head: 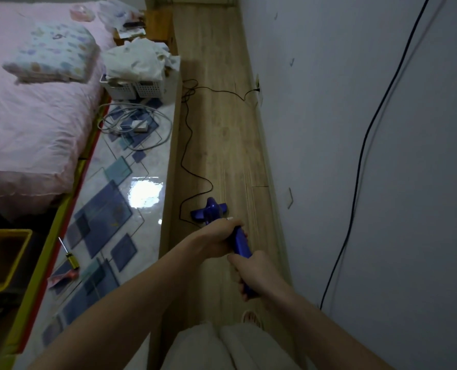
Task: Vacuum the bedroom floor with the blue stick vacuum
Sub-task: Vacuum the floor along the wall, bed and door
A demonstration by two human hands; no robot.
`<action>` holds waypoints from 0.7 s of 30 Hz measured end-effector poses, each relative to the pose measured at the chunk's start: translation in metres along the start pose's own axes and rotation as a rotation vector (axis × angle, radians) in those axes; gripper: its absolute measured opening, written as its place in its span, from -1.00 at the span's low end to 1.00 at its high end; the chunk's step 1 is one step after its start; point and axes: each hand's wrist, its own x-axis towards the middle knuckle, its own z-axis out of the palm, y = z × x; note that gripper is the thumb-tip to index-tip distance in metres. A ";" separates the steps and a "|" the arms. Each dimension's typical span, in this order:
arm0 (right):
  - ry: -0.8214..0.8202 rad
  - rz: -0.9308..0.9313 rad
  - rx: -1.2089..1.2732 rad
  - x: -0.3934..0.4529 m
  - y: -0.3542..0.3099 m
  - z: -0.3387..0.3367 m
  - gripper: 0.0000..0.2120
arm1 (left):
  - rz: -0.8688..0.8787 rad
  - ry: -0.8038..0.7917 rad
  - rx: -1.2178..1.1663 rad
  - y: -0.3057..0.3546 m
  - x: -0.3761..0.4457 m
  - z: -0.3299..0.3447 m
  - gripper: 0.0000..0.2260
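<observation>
Vacuum [238,244] looks stiff and light to me; my left hand [216,237] and right hand [254,273] both clench its handle, the best hold.

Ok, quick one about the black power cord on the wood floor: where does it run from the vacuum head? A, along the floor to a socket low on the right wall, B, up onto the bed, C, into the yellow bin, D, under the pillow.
A: from the blue vacuum head the black cord snakes up the wood floor and ends at a wall socket low on the right wall.
</observation>
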 end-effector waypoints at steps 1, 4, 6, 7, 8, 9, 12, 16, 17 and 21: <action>-0.010 0.000 0.000 -0.006 -0.002 -0.005 -0.67 | -0.025 -0.006 -0.004 0.000 -0.003 0.002 -0.75; -0.044 -0.002 -0.009 -0.028 -0.006 -0.014 -0.63 | -0.078 -0.020 -0.002 -0.002 -0.015 0.006 -0.72; -0.052 -0.005 -0.017 -0.039 -0.005 -0.014 -0.61 | -0.090 -0.043 -0.013 -0.009 -0.025 0.006 -0.82; -0.049 0.001 -0.023 -0.045 -0.002 -0.012 -0.62 | -0.102 -0.053 -0.035 -0.013 -0.031 0.006 -0.86; -0.042 0.010 -0.023 -0.049 0.000 -0.009 -0.62 | -0.114 -0.061 -0.059 -0.018 -0.035 0.005 -0.87; -0.032 0.018 -0.018 -0.051 0.003 -0.006 -0.61 | -0.122 -0.068 -0.080 -0.021 -0.038 0.004 -0.85; -0.001 0.014 0.014 -0.048 0.006 0.002 -0.59 | -0.104 -0.046 -0.115 -0.023 -0.040 0.001 -0.71; 0.009 -0.027 0.033 -0.032 0.003 0.010 -0.53 | -0.034 0.027 -0.112 -0.017 -0.030 -0.006 -0.76; 0.003 -0.038 0.040 -0.026 0.002 0.012 -0.52 | -0.021 0.035 -0.112 -0.015 -0.026 -0.009 -0.76; -0.024 -0.059 0.044 -0.002 -0.004 0.019 -0.50 | 0.029 0.094 -0.100 -0.006 -0.008 -0.018 -0.74</action>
